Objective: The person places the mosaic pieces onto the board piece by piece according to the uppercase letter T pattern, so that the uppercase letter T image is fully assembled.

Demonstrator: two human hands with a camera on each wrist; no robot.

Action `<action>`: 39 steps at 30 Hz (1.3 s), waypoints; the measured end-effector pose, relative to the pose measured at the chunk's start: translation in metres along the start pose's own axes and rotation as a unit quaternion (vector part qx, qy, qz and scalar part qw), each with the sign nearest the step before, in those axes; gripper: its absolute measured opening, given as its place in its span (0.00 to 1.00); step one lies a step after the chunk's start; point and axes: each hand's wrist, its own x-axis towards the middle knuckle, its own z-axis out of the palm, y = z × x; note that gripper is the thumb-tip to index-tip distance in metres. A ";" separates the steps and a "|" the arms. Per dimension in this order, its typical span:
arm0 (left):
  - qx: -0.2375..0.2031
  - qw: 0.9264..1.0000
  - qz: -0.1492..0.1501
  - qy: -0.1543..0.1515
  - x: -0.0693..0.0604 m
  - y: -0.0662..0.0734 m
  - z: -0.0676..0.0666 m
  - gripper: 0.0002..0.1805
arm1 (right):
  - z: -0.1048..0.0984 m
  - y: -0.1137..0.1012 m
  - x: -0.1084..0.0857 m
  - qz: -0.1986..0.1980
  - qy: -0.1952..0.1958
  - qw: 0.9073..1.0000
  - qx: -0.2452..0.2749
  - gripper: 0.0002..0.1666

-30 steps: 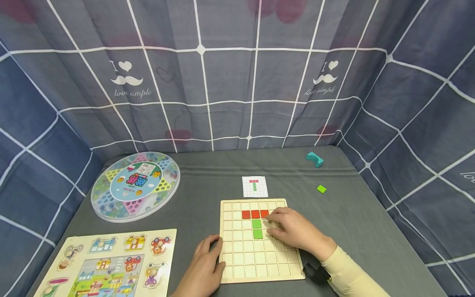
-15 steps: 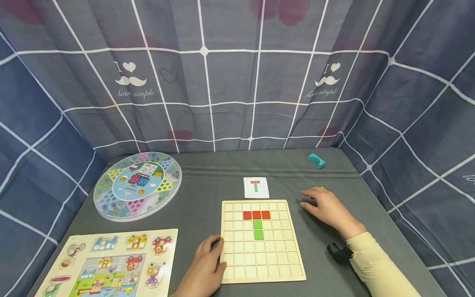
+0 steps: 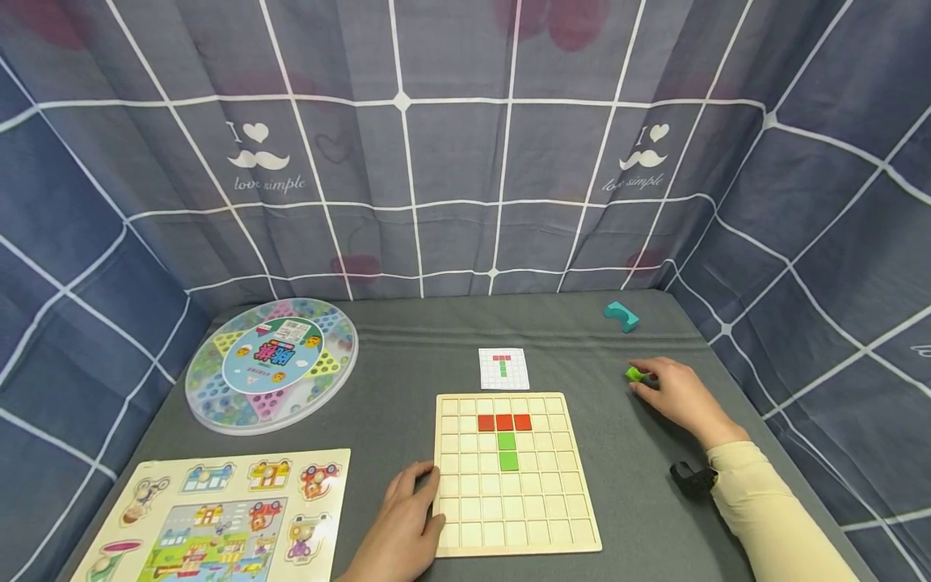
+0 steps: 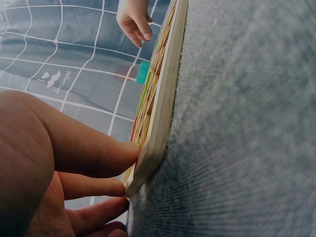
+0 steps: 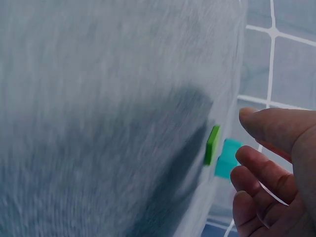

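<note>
A square wooden grid board lies on the grey cloth, with three red tiles in a row and two green tiles running down from the middle one. My left hand rests along the board's left edge; in the left wrist view its thumb and fingertips touch the rim. Off to the right, my right hand is at a loose green tile. The right wrist view shows that hand's thumb and fingers spread apart, just short of the tile.
Behind the board lies a white card printted with a red and green T. A teal arch block sits beyond the right hand. At left are a round game box and a picture puzzle board. Patterned curtains surround the table.
My right hand has left the board and moved right to the loose green tile. The left hand stays at the board's edge, and the tiles on the board look the same.
</note>
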 end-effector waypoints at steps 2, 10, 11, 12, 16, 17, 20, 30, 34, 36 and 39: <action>0.000 1.000 0.000 0.001 0.000 0.000 0.000 0.30 | -0.001 0.005 0.001 0.005 -0.003 1.000 0.001 0.25; 0.006 1.000 0.009 0.006 0.000 0.000 0.000 0.30 | 0.001 0.017 0.006 -0.001 -0.012 1.000 0.001 0.25; 0.007 1.000 0.011 0.006 0.000 0.000 0.000 0.30 | 0.002 0.017 0.006 0.000 -0.014 1.000 0.000 0.25; 0.007 1.000 0.012 0.007 0.000 0.000 0.000 0.30 | 0.003 0.018 0.007 0.001 -0.016 1.000 -0.002 0.25; 0.005 1.000 0.013 0.007 0.000 -0.001 0.000 0.30 | 0.005 0.019 0.010 0.004 -0.022 1.000 -0.003 0.24; 0.004 1.000 0.012 0.006 0.000 -0.001 0.000 0.30 | 0.005 0.019 0.011 0.004 -0.022 1.000 -0.002 0.23; 0.005 1.000 0.010 0.003 0.001 -0.001 0.000 0.30 | 0.006 0.019 0.012 0.004 -0.021 1.000 -0.001 0.22; 0.006 1.000 0.009 0.001 0.001 -0.001 0.001 0.30 | 0.006 0.018 0.010 0.012 -0.023 1.000 -0.009 0.20; 0.004 1.000 0.007 -0.002 0.001 -0.001 0.001 0.30 | 0.002 0.009 0.006 0.015 -0.020 1.000 -0.010 0.19; 0.005 1.000 0.007 -0.002 0.001 -0.001 0.001 0.30 | 0.000 0.001 0.005 0.011 -0.013 1.000 -0.008 0.19; 0.006 1.000 0.008 0.000 0.001 0.000 0.000 0.30 | -0.001 -0.012 0.002 -0.003 0.003 1.000 0.002 0.18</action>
